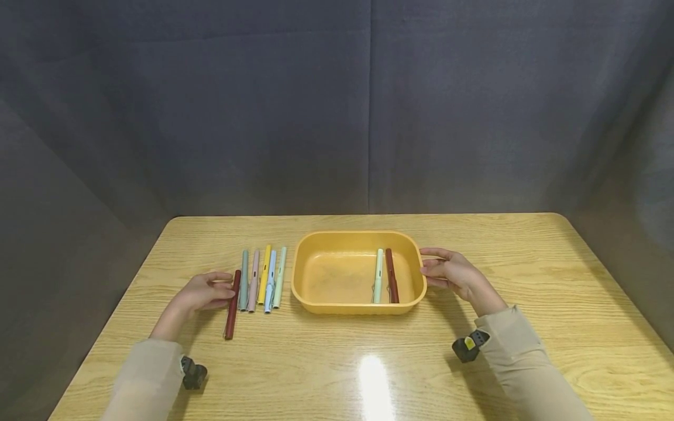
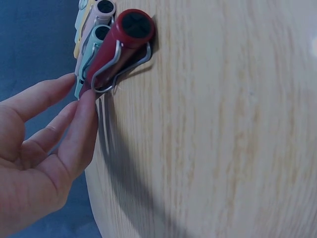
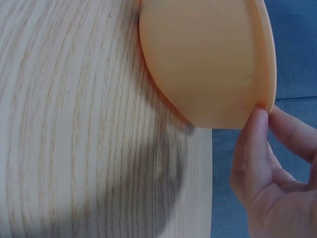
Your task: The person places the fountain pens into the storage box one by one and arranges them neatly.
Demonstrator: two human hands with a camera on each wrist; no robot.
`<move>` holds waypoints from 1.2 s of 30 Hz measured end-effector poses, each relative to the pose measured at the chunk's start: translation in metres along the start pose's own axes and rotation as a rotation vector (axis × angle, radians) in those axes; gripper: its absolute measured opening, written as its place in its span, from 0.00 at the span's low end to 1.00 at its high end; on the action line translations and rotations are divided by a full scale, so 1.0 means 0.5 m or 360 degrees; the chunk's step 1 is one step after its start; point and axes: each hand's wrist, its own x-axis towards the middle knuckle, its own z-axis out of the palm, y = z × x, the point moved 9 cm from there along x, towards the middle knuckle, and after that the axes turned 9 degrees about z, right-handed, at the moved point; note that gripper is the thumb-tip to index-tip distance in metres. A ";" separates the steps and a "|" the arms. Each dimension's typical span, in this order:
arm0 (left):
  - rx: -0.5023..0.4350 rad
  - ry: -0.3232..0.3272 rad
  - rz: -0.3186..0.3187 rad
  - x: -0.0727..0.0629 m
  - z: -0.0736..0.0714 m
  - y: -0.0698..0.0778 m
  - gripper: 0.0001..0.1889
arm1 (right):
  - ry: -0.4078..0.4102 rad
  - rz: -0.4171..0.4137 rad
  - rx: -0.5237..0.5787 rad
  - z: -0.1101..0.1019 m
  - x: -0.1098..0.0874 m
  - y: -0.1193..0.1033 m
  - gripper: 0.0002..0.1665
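Observation:
At the left of the table, my left hand point(image 1: 202, 292) pinches a dark red pen point(image 1: 233, 307) between thumb and fingers. In the left wrist view the same pen point(image 2: 111, 52) shows its dark end and wire clip toward the camera. Side by side to its right lie several pens: teal point(image 1: 244, 280), pink point(image 1: 254, 280), yellow point(image 1: 264, 275), light blue point(image 1: 271, 283) and pale green point(image 1: 280, 278). My right hand point(image 1: 450, 272) holds the right rim of a yellow tray point(image 1: 332, 309), thumb and finger at the edge in the right wrist view.
Inside the tray, toward its right, lie a pale green pen point(image 1: 378, 275) and a dark red-brown pen point(image 1: 392, 276). The wooden table point(image 1: 295, 368) ends at grey curtains point(image 1: 274, 128) behind and at both sides.

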 end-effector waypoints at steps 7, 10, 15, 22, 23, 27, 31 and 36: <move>0.0038 -0.0017 -0.0006 0.004 0.003 -0.006 0.33 | 0.0003 0.0008 0.0012 0.000 0.000 0.001 0.36; 0.0049 -0.0024 -0.0002 0.006 0.005 -0.007 0.33 | 0.0006 0.0009 0.0008 0.001 0.000 0.001 0.36; 0.0057 -0.0027 0.0000 0.006 0.009 -0.005 0.32 | 0.0001 0.0006 0.0000 0.001 -0.001 0.002 0.37; 0.0055 0.0003 -0.0057 0.006 0.012 -0.002 0.32 | 0.0004 0.0012 -0.0011 0.000 -0.001 0.003 0.37; 0.0055 0.0010 -0.0065 0.006 0.012 -0.002 0.32 | 0.0007 0.0014 -0.0012 0.000 -0.001 0.003 0.37; 0.0061 0.0026 -0.0072 0.006 0.012 0.000 0.32 | 0.0003 0.0014 -0.0006 0.001 -0.002 0.001 0.37; 0.0076 0.0038 -0.0073 0.006 0.011 0.001 0.32 | -0.0003 0.0011 0.0000 0.001 -0.001 0.001 0.37; 0.0096 0.0041 -0.0071 0.007 0.010 0.000 0.31 | -0.0013 0.0003 0.0009 0.000 -0.002 0.000 0.37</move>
